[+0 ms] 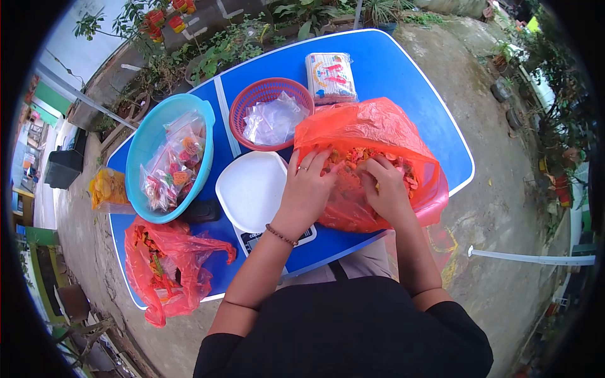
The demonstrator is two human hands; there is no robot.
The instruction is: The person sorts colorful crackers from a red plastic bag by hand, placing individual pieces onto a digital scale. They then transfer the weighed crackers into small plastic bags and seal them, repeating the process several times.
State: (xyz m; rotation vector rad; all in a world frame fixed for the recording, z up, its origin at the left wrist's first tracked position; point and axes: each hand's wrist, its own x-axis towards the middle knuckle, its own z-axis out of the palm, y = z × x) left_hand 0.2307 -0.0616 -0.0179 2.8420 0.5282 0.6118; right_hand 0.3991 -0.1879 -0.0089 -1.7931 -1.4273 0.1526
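Red bag (372, 120) sat open on the tabletop (372, 47), beside the scale (252, 189). Your left hand (310, 181) had fingers half-spread at its mouth; right hand (384, 189) had them curled over petal-like bits (358, 153), couldn't tell if pinching. Bag looked light, slippery; bits fragile. Rim seemed the safest hold.

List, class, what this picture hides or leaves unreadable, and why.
In the head view:
Digital scale panel: partly behind left forearm.
Whether the right hand holds anything: its fingers hide it.
Large red plastic bag, bottom: orange pieces cover it.
Printed pack, fine lettering: too small.
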